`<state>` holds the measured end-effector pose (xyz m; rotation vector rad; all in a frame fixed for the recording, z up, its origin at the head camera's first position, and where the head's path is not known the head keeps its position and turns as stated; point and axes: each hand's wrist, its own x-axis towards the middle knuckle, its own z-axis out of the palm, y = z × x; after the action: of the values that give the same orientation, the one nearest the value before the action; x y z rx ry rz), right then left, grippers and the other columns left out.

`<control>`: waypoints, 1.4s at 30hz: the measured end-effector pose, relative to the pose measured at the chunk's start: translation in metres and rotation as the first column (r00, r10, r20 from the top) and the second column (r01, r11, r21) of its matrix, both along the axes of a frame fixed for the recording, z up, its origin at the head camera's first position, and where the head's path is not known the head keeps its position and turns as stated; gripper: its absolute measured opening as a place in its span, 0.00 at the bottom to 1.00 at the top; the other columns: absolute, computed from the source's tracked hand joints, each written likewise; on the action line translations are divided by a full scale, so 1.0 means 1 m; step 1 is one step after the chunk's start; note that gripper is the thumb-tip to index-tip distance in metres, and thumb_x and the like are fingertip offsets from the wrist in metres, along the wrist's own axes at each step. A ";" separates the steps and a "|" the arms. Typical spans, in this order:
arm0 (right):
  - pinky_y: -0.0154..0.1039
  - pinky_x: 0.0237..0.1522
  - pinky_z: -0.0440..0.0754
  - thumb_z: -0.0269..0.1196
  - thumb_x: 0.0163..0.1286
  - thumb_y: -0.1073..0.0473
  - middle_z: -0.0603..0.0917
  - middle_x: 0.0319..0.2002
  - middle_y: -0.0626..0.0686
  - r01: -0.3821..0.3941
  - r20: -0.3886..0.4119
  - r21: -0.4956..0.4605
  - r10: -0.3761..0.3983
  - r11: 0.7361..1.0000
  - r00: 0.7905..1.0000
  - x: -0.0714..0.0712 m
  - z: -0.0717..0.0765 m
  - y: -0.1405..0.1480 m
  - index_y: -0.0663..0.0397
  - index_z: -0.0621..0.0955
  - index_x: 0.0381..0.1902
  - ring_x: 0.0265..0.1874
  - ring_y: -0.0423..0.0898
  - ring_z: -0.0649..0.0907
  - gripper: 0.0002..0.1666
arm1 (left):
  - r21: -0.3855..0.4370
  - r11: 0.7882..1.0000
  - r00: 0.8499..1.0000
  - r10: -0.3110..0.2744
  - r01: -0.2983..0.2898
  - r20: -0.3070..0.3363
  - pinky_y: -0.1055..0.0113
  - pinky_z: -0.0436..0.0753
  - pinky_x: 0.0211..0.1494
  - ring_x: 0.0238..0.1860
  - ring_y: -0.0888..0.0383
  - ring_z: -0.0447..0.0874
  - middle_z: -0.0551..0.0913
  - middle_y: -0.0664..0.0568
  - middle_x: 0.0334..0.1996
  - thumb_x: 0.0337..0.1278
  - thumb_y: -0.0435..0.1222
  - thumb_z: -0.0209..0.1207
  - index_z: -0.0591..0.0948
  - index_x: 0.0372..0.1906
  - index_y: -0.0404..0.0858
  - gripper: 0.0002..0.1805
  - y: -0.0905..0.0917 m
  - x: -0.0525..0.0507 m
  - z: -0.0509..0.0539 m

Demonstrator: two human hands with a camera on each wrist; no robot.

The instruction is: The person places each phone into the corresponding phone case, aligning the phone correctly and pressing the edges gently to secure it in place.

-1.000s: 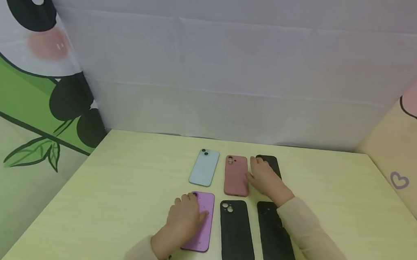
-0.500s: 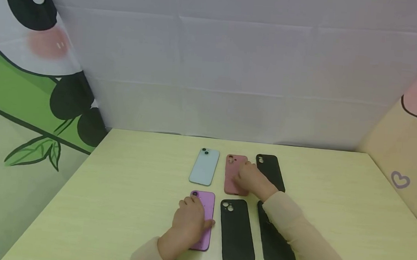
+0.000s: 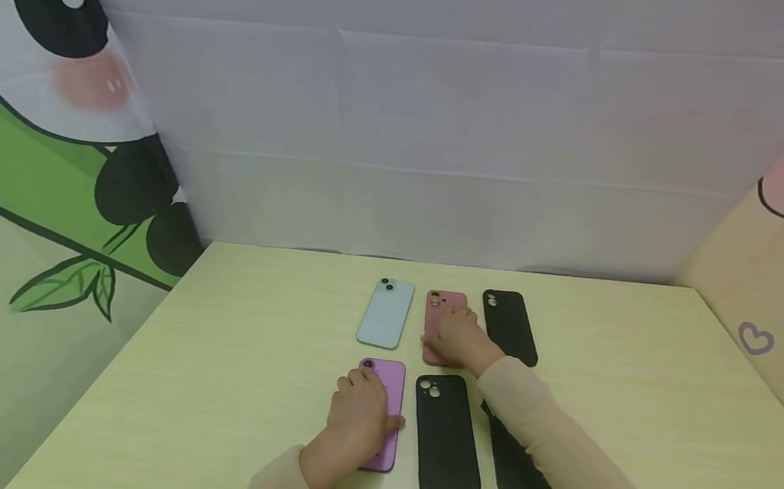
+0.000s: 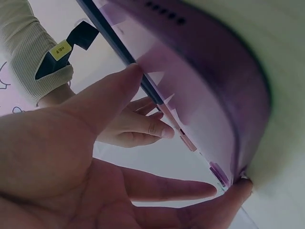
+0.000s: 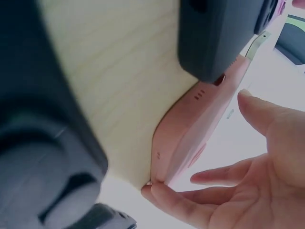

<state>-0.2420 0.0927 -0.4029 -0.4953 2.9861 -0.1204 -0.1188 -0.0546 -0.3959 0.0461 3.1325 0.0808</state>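
Purple phone and pink case are touched by the spread fingers of left hand and right hand respectively; light nudges, squared to the surface edges, are advised.

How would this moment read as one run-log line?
left hand: holds purple phone/case | right hand: touches pink phone/case | light-blue phone/case: untouched | front-middle black case: on table

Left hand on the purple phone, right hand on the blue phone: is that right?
The right hand is wrong: it is on the pink phone, not the blue phone, as the head view shows. The left hand is indeed on the purple phone.
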 end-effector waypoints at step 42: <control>0.54 0.46 0.74 0.66 0.53 0.45 0.65 0.50 0.74 0.335 0.139 -0.098 -0.320 0.937 0.937 0.001 0.009 -0.018 0.81 0.54 0.61 0.45 0.64 0.70 0.55 | 0.112 0.986 0.991 0.114 -0.121 0.062 0.58 0.79 0.31 0.33 0.45 0.68 0.65 0.33 0.39 0.29 0.50 0.73 0.64 0.57 0.20 0.53 0.003 -0.005 -0.002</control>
<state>-0.2411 0.0745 -0.3944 0.0082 2.9243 -0.3481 -0.1236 -0.0513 -0.3981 -0.1385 3.0692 0.2598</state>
